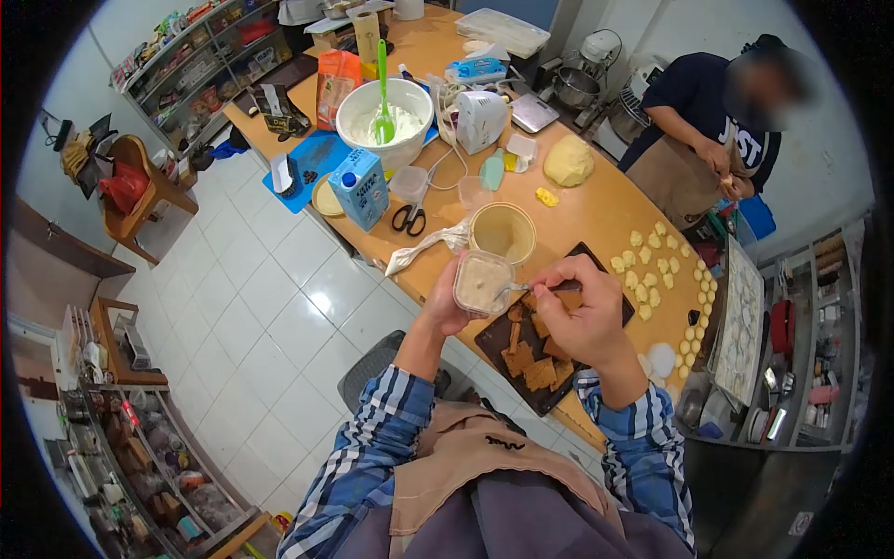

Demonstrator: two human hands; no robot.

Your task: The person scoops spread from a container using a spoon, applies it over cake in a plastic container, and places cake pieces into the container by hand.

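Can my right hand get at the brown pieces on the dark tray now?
Probably, yes. Your right hand is close to the dark tray, and nothing lies over its nearer brown pieces. That hand holds a spoon, so setting it down might help.

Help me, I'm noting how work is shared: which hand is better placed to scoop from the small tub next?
Probably the right hand: its fingers pinch the spoon, whose far end reaches the tub. The left hand is occupied, gripping the tub's side.
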